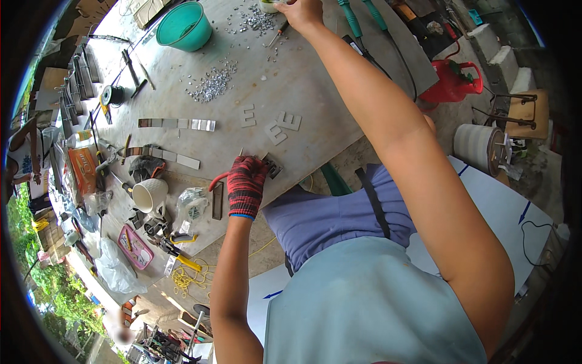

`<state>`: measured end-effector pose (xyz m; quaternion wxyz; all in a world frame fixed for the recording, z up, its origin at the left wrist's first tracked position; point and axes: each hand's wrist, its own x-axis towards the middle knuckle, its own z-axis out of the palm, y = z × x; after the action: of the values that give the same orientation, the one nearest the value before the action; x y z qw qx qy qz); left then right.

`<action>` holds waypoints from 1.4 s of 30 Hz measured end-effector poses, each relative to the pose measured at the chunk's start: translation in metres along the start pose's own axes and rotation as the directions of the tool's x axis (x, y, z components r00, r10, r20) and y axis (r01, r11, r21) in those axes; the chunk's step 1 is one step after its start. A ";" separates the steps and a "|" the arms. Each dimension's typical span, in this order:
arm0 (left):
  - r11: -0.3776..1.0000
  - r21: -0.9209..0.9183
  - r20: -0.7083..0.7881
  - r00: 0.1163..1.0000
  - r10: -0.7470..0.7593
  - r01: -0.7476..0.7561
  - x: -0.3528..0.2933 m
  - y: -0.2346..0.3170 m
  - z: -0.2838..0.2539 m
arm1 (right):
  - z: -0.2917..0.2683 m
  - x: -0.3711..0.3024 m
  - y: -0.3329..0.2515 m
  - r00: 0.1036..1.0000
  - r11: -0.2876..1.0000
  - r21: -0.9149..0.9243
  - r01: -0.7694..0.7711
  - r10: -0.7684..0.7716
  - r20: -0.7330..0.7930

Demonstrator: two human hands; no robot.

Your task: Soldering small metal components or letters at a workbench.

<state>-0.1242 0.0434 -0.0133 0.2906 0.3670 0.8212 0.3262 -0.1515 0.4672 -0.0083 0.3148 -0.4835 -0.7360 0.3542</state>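
Note:
My left hand (pixel 245 185), in a red and black knit glove, rests at the table's near edge. Its fingers are curled round a red-handled tool (pixel 218 180), mostly hidden beneath the glove. A dark metal piece (pixel 273 168) shows just right of the fingertips. My bare right hand (pixel 300 12) reaches to the far edge of the picture, fingers pinched at the rim of a small pale bowl (pixel 268 6), partly cut off. Between the hands lie flat metal letter shapes (pixel 290 121). Loose small shiny metal bits (pixel 212 83) are heaped further off.
A green plastic tub (pixel 185 27) stands at the far left of the metal table (pixel 242 85). Metal strips (pixel 176 124), a white mug (pixel 150 195), yellow-handled pliers (pixel 183 238) and a pink tray (pixel 134 247) crowd the left. A red gas cylinder (pixel 451 82) stands at right.

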 end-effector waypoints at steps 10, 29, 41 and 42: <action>1.000 -0.007 -0.025 1.000 0.018 -0.018 -0.003 -0.005 0.000 | -0.008 0.012 -0.018 0.998 0.992 -0.118 0.054 -0.049 0.043; 0.998 -0.044 -0.039 0.998 0.042 -0.043 0.000 -0.013 0.006 | -0.040 0.015 -0.028 0.973 0.992 0.021 0.128 -0.129 0.189; 0.997 -0.075 -0.035 0.999 -0.010 0.007 -0.002 -0.041 0.015 | -0.054 -0.003 -0.056 0.948 0.902 -0.372 0.220 -0.108 0.298; 0.999 -0.034 -0.022 1.000 -0.006 0.006 0.000 -0.032 0.013 | -0.056 0.001 -0.044 0.935 0.874 -0.371 0.313 -0.216 0.280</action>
<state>-0.1280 0.0314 -0.0450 0.2889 0.3560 0.8197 0.3434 -0.1284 0.4676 0.0592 0.1648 -0.3885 -0.8845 0.1989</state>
